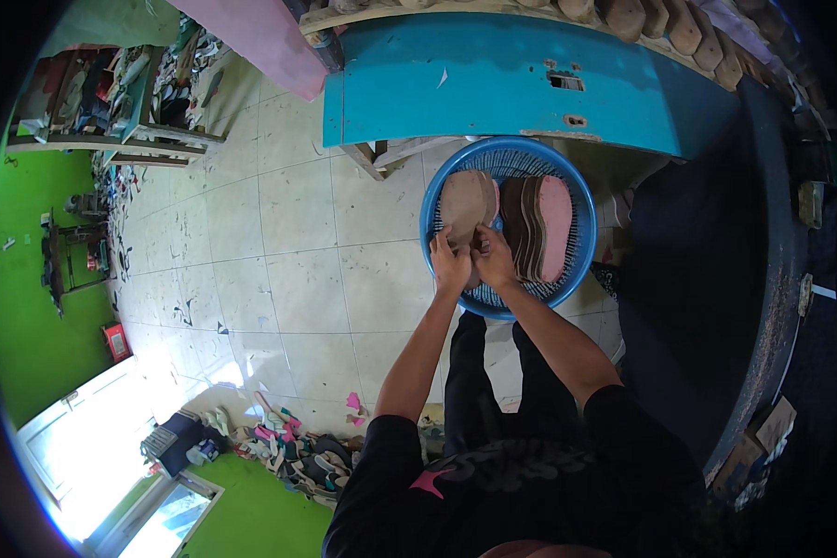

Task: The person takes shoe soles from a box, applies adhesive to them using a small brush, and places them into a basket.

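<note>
A round blue plastic basket (581, 276) sits in front of my legs with shoe insoles inside it. Tan insoles (465, 197) lie stacked in its left half, a pink edge showing at their right side. Beside them, a fanned row of brown insoles (525, 228) ends in a pink insole (555, 219) at the right. My left hand (450, 268) grips the left edge of the tan insoles with bent fingers. On the opposite edge, my right hand (494, 258) has its fingers curled against the same stack. The palms hide the lower part of it.
Beyond the basket stands a turquoise panel (437, 84), under a shelf of wooden shoe lasts (684, 33). A dark covered surface (693, 279) is close on my right. Scraps and footwear pieces (316, 456) are heaped by the green wall, behind on the left.
</note>
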A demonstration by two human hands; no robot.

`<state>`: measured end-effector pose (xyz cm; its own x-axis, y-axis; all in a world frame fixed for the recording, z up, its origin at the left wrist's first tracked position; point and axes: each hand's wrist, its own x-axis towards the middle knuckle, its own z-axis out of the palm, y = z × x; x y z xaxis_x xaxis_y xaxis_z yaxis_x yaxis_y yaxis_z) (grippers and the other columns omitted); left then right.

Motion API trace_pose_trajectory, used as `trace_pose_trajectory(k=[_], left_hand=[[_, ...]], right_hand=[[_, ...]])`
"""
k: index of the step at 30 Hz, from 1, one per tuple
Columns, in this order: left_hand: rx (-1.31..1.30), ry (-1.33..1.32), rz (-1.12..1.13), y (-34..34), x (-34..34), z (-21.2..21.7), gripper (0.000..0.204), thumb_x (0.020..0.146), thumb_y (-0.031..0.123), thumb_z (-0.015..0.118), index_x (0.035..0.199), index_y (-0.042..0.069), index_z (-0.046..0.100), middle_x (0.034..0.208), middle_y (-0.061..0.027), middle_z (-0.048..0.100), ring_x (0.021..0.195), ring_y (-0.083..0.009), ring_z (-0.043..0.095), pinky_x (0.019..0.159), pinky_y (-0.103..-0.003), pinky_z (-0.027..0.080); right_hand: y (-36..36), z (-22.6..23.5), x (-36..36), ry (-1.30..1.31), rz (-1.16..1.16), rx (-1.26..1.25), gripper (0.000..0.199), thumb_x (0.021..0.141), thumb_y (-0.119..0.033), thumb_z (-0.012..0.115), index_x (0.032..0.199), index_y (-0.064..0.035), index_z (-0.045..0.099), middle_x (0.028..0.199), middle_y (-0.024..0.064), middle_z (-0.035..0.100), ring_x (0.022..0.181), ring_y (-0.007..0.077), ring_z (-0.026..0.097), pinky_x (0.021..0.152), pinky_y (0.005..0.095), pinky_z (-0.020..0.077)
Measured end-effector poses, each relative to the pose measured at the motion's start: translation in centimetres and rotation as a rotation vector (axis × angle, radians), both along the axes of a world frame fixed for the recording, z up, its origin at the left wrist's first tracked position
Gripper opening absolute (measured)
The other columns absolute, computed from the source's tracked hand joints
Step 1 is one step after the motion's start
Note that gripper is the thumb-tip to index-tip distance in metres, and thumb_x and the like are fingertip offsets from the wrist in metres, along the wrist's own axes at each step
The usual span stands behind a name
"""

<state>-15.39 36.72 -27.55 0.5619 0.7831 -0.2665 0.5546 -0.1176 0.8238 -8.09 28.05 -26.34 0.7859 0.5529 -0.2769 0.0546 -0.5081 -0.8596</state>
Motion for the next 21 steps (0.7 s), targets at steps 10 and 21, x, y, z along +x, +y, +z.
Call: trace_pose_trajectory(k=[10,21], left_hand=[[0.108,0.036,-0.141,0.5,-1.1,-0.1,0.065,0.079,0.015,0.063,0.139,0.003,0.040,0.134,-0.0265,0.045,0.122,-0.0446,0.044,0.105,-0.051,0.034],[0.207,-0.102,-0.404,-3.8,5.4,7.6,0.054,0.081,0.016,0.067,0.132,0.007,0.051,0.149,-0.0262,0.030,0.136,-0.0454,0.030,0.114,-0.052,0.025]], right_hand=[[-0.4,0.7,-0.8,-0.062,0.136,-0.033,0.055,0.080,-0.007,0.066,0.133,-0.0027,0.054,0.125,0.0233,0.055,0.110,0.0373,0.060,0.095,0.0394,0.0506],[-9.3,10.3,6.0,0.136,0.044,0.212,0.035,0.082,-0.004,0.058,0.116,0.0009,0.065,0.102,0.0175,0.068,0.092,0.0219,0.068,0.082,0.0316,0.0529]])
